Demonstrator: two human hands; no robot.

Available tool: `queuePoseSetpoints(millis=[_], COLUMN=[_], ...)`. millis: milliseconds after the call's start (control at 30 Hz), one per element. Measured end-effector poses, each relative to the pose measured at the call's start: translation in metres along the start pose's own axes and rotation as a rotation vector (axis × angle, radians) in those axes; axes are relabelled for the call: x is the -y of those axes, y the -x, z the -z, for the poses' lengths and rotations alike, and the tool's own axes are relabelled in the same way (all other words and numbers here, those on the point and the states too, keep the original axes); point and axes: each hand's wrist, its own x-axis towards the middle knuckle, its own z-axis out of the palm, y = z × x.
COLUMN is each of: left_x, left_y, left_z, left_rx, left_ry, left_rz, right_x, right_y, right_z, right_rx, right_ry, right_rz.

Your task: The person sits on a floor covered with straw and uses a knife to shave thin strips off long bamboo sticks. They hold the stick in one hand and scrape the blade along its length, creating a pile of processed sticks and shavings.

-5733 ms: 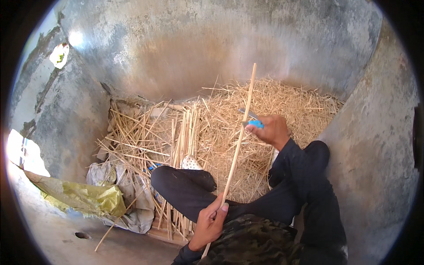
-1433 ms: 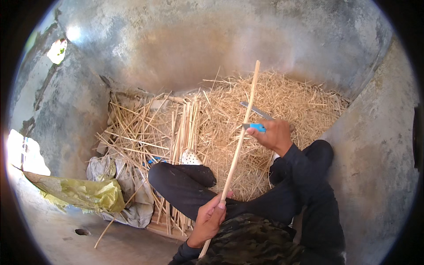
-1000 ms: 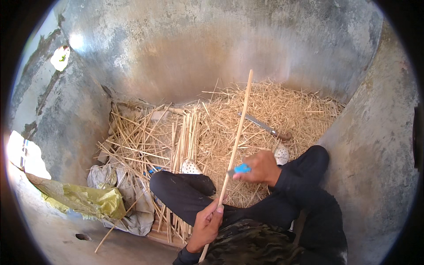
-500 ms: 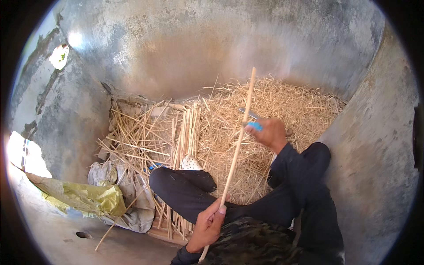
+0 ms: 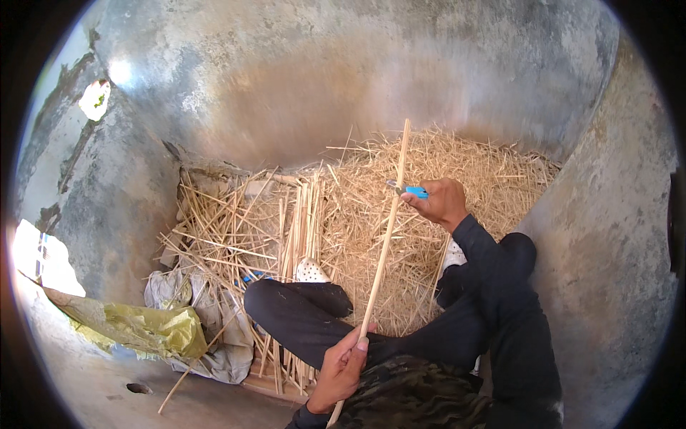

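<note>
A long, pale wooden stick (image 5: 384, 247) slants from my lap up over the pile of shavings. Its lower part is gripped by my left hand (image 5: 341, 368), thumb on top and fingers wrapped round. Further up the stick, my right hand (image 5: 440, 202) is closed on a blue-handled knife (image 5: 415, 192). The short grey metal end of the knife meets the stick in its upper part; how far the blade reaches is hard to make out. Between my bent legs, pale shavings (image 5: 386, 300) cover the floor.
A row of cut sticks (image 5: 304, 225) lies left of the shavings, beside a loose heap of sticks (image 5: 221, 222). Yellow sheeting (image 5: 153, 327) and a grey sack (image 5: 229, 350) lie at the left. A concrete wall (image 5: 321, 79) curves around the far side. White shoes (image 5: 310, 271) show at my feet.
My right hand and the knife have shifted slightly up and to the right, with the blade turned. The stick's upper end has dropped a little. My left hand still grips its lower part.
</note>
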Motion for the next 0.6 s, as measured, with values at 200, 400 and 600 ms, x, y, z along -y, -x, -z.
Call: queuePoseSetpoints(millis=[200,400,600], left_x=[0.011,0.011,0.011], left_y=[-0.001,-0.013,-0.024], left_z=[-0.002,0.016,0.013], left_rx=[0.084,0.003,0.139], left_ry=[0.038,0.340,0.627], left_rz=[0.045,0.083,0.140], right_x=[-0.059,0.005,0.083], right_y=[-0.025,0.011,0.067], right_z=[-0.004,-0.004,0.019], right_rx=[0.078,0.109,0.164], right_ry=[0.192,-0.071,-0.237], right_rz=[-0.282,-0.029,0.171])
